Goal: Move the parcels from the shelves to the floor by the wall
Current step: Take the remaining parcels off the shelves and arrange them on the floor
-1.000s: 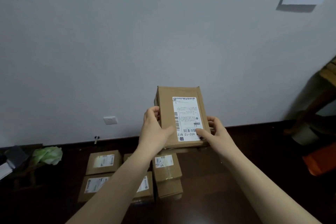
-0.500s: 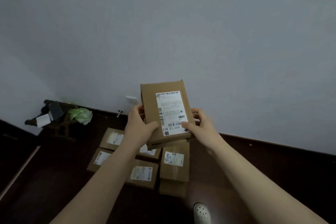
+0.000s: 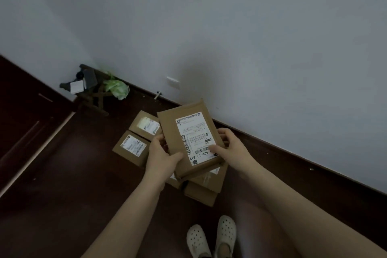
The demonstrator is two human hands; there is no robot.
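Several parcels (image 3: pixel 131 147) already sat along the floor's (image 3: pixel 62 174) wall edge. Left hand (image 3: pixel 162 154) and right hand (image 3: pixel 231 148) gripped one more box (image 3: pixel 170 128) by its sides, not yet down.

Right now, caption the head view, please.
A labelled parcel held by the left hand and right hand above other parcels on the floor by the wall.

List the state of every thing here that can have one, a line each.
held parcel: sealed, label up, tilted, gripped at both sides.
left hand: grips the parcel's left edge, thumb on top.
right hand: grips its right edge, thumb on the label.
floor parcels: sealed, lying flat, labels up, near the wall.
green bag: crumpled, by the wall.
white shoes: worn, on the floor.
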